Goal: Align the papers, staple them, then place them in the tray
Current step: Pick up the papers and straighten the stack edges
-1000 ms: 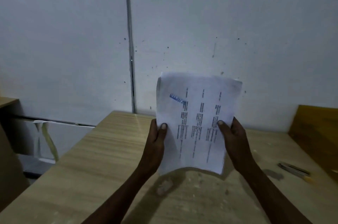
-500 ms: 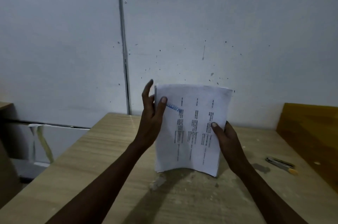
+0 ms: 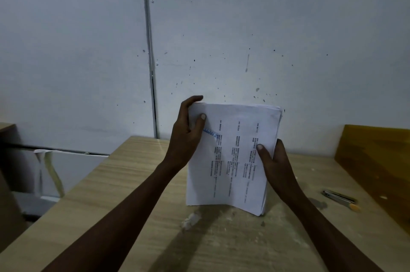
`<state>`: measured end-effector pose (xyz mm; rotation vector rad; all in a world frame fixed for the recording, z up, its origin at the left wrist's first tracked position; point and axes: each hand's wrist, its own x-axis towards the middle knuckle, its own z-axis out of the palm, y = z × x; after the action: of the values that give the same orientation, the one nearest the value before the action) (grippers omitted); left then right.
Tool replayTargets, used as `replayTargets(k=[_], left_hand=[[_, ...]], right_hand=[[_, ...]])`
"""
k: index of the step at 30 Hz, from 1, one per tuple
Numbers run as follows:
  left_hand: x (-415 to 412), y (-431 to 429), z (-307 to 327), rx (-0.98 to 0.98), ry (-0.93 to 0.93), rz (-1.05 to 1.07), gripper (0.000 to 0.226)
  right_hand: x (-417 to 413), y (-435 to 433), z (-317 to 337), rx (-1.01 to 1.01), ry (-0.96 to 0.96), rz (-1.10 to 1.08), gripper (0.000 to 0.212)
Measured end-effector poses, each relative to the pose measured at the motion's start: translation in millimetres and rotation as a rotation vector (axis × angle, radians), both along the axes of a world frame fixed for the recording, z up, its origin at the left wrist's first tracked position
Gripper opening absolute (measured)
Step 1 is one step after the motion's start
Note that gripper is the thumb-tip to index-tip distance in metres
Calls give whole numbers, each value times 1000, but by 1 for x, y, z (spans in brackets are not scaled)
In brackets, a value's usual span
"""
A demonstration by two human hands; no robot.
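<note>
A stack of papers (image 3: 233,156) stands upright on its bottom edge on the wooden counter (image 3: 133,183), long axis vertical, printed columns and blue writing too small to read. The left hand (image 3: 186,132) and right hand (image 3: 274,165) each hold a side edge in a closed grip.

Left hand (image 3: 185,133) and right hand (image 3: 274,164) raised, fingers curled.

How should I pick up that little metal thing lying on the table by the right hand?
Probably pinch the metal tool across its thin middle, coming straight down from above. It lies flat on the table and looks long and narrow, with its long sides free, clear of the right hand.
</note>
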<state>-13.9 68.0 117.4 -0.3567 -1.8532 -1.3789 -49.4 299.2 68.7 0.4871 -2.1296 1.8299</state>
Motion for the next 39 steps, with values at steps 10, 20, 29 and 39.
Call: replayTargets(k=[10, 20, 29, 39], left_hand=[[4, 10, 0, 29, -1, 24, 33], [6, 11, -4, 13, -43, -31, 29], [8, 14, -4, 17, -28, -47, 31], [13, 16, -4, 9, -68, -92, 33]], right_hand=[[-1, -1, 7, 41, 64, -46, 13], [0, 7, 11, 72, 147, -50, 28], [-3, 12, 39, 405, 519, -221, 88], [-1, 20, 52, 540, 563, -280, 57]])
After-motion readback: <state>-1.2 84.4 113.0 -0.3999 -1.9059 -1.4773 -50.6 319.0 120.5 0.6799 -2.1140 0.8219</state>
